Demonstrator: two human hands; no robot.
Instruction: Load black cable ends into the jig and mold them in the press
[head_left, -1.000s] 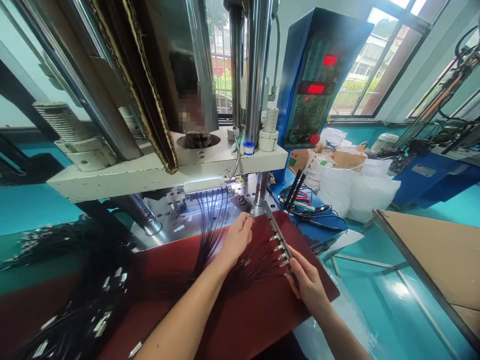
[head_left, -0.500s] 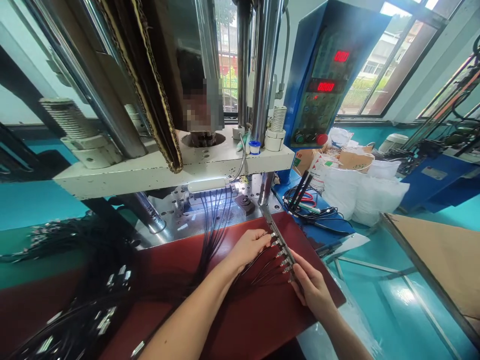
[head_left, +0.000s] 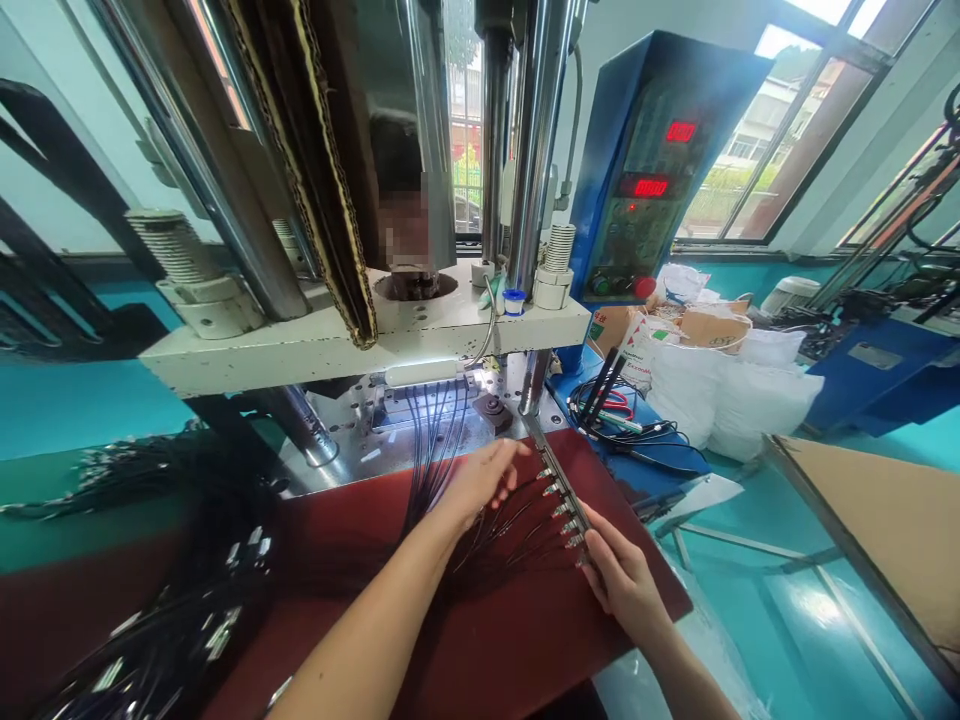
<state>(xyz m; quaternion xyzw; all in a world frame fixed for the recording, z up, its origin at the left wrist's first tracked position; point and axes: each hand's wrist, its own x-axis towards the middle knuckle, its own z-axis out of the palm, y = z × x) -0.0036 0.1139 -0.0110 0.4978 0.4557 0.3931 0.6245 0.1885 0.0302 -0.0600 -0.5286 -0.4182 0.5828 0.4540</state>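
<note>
Gripped on the right, loose on the left

A press [head_left: 352,352] stands over the work, with a red board [head_left: 517,640] in front of it. Above the board's right part, a slim metal bar [head_left: 562,478] slants away, its far end near the foot of a steel post [head_left: 533,382]; whether it touches the board I cannot tell. The right hand [head_left: 619,567] clasps the bar's near end. The left hand [head_left: 480,485] hangs beside the row, fingers bent and parted, nothing visibly pinched — though it is slightly blurred. Small metal connectors [head_left: 560,510] line the bar's left edge, thin black cables [head_left: 520,515] trailing from them.

To handle this well, I'd keep the right grip firm and the bar still, take connectors by their metal rather than the cable, and leave the cables slack.

Half a second ago, the left fingertips were at the row's far connector; now they are clear of it — the right hand's hold looks unchanged.
</note>
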